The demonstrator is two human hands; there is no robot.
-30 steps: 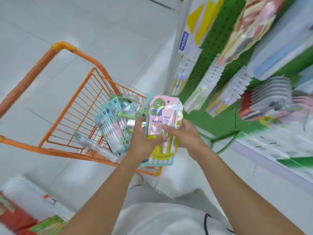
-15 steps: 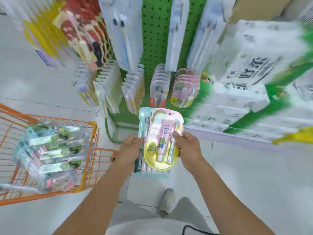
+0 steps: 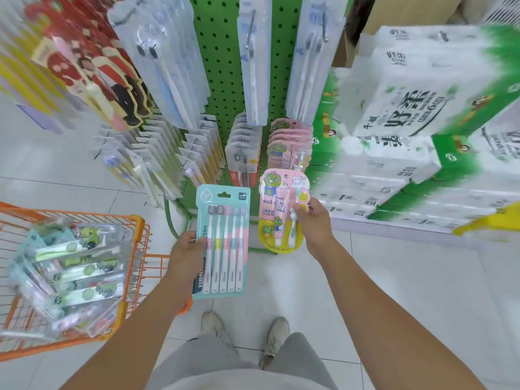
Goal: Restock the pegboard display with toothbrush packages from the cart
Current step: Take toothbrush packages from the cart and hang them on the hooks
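Observation:
My left hand (image 3: 187, 253) grips the left edge of a teal toothbrush multipack (image 3: 223, 240), held upright in front of me. My right hand (image 3: 313, 225) pinches the right edge of a pink and yellow children's toothbrush pack (image 3: 277, 212) with a green cartoon figure. The two packs are side by side, slightly apart. Just beyond the pink pack, a row of matching pink packs (image 3: 289, 142) hangs low on the green pegboard (image 3: 222, 66). The orange cart (image 3: 135, 240) at my left holds several more toothbrush packages (image 3: 76, 271).
Long toothbrush packs (image 3: 253, 60) hang high on the pegboard, and rows of white and yellow packs (image 3: 157, 156) hang at lower left. Stacked tissue bales (image 3: 408, 130) stand at the right. My feet (image 3: 244, 339) are on the white tile floor.
My view swung from the cart to the pegboard. The two packs, stacked together in both hands before, are now separated: teal in my left hand, pink in my right, raised nearer the low pegs.

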